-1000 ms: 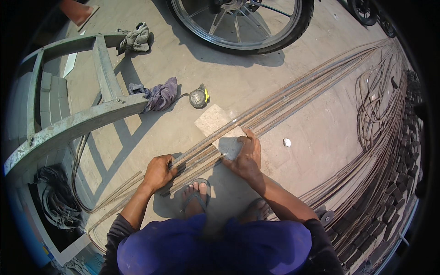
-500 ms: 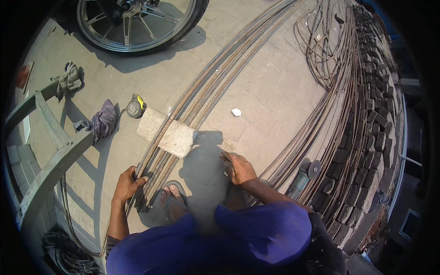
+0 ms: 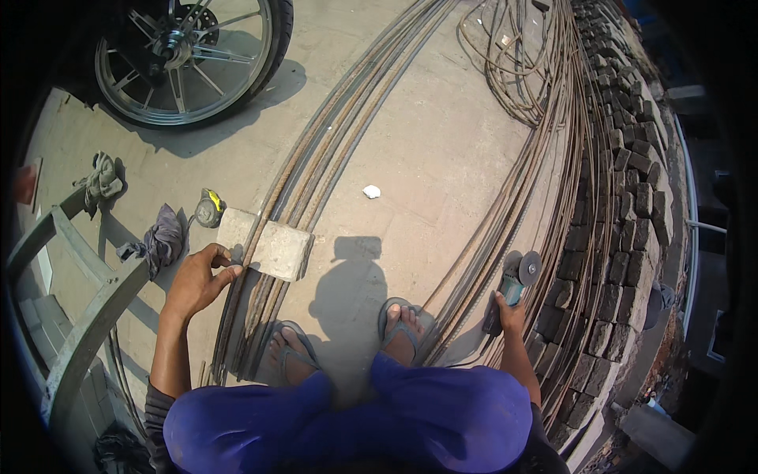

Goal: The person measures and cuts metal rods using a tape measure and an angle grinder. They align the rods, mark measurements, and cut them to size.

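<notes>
Several rusty ribbed steel bars (image 3: 312,158) run in a bundle across a pale stone block (image 3: 283,251). My left hand (image 3: 197,283) is pinched closed at the outer left bar, beside the block. Something dark shows between its thumb and fingers, too small to name. Over on the right, my right hand (image 3: 511,314) is wrapped round the body of an angle grinder (image 3: 513,294). The grinder's round grey disc (image 3: 529,268) points away from me. It sits among a second group of thin rods (image 3: 474,304).
A tape measure (image 3: 209,208) and crumpled cloths (image 3: 164,237) lie left, near a curved metal frame (image 3: 95,328). A motorcycle wheel (image 3: 189,63) stands at far left. Stacked dark bricks (image 3: 624,237) line the right side. A white lump (image 3: 371,191) lies on the paving.
My right hand has moved right and taken hold of the grinder. My left hand has shifted up along the bars to the block. The view has shifted.
</notes>
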`<action>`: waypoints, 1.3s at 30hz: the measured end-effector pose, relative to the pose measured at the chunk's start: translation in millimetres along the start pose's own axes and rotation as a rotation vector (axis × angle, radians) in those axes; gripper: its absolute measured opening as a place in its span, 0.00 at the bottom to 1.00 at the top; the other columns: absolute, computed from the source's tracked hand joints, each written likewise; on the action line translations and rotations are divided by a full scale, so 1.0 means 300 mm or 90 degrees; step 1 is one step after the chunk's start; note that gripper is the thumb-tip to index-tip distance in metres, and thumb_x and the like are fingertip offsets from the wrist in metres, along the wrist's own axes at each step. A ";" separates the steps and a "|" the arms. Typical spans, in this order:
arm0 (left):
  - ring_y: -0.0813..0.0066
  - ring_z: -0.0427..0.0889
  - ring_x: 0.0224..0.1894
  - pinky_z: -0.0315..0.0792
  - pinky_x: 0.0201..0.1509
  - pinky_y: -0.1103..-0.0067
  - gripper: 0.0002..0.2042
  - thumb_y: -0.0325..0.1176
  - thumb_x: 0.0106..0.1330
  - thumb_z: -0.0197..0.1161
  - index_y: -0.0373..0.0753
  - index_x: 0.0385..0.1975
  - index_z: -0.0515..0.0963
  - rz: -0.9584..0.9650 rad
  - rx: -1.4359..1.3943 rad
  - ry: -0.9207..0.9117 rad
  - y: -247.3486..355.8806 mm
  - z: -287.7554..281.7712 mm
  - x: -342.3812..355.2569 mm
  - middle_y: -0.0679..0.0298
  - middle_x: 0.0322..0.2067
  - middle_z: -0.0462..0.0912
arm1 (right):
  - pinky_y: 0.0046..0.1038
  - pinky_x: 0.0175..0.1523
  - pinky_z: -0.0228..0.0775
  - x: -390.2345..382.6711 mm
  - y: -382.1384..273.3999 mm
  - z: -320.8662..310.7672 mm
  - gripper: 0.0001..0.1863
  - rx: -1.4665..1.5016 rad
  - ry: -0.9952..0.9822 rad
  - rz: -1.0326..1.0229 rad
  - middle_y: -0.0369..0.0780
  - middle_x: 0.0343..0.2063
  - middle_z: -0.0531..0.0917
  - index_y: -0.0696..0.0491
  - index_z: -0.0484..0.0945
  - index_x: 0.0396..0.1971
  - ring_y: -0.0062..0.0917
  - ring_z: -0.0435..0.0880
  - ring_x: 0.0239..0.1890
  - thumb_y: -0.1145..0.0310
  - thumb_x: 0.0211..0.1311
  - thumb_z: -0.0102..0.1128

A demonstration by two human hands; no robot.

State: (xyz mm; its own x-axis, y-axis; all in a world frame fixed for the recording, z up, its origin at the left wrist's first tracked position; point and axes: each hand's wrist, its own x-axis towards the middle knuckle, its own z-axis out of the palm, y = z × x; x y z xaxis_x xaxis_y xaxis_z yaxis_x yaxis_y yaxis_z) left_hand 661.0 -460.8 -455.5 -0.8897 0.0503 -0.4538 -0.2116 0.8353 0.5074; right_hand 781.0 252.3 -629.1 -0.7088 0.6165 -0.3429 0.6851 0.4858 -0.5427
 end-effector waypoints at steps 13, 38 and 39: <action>0.55 0.86 0.55 0.79 0.55 0.68 0.34 0.54 0.66 0.72 0.30 0.59 0.73 0.305 -0.395 -0.357 0.425 0.346 0.057 0.45 0.55 0.84 | 0.32 0.36 0.81 -0.164 -0.865 0.028 0.24 0.254 -0.370 -0.196 0.43 0.34 0.84 0.57 0.72 0.51 0.29 0.86 0.31 0.63 0.61 0.71; 0.42 0.86 0.48 0.80 0.52 0.61 0.39 0.40 0.53 0.73 0.22 0.59 0.61 0.000 -0.581 0.045 0.436 0.534 0.058 0.37 0.47 0.82 | 0.34 0.36 0.82 -0.473 -1.553 0.663 0.18 0.120 -0.646 -0.088 0.43 0.29 0.83 0.58 0.78 0.41 0.31 0.84 0.27 0.60 0.57 0.67; 0.42 0.87 0.48 0.80 0.52 0.61 0.39 0.41 0.54 0.72 0.21 0.59 0.61 -0.006 -0.584 0.046 0.430 0.542 0.061 0.37 0.46 0.83 | 0.34 0.36 0.82 -0.463 -1.544 0.672 0.18 0.117 -0.645 -0.092 0.43 0.29 0.83 0.58 0.78 0.41 0.31 0.84 0.27 0.61 0.57 0.67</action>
State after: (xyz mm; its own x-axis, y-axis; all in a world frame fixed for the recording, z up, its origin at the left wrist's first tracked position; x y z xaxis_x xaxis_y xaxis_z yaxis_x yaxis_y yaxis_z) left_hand 683.1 -263.1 -517.5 -0.9027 -0.0142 -0.4300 -0.4298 0.0717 0.9001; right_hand 528.2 -183.4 -484.5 -0.6493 -0.2906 -0.7028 0.6068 0.3592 -0.7091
